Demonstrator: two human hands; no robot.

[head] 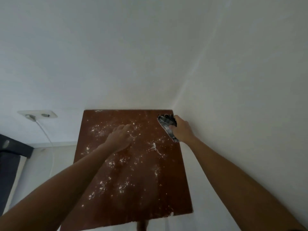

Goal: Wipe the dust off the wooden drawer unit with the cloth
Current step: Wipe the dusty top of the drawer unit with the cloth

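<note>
Standing in the room corner, the wooden drawer unit [133, 164] is seen with white dust [123, 184] scattered over its top; the left hand [120, 139] is laid flat, fingers extended, mid-top; the cloth [167, 126] is gripped by the right hand [182, 130] at the far right corner

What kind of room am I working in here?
Probably a home room, perhaps a bedroom corner: plain white walls, a white double wall socket with a cable plugged in, and a dusty reddish-brown wooden drawer unit.
</note>
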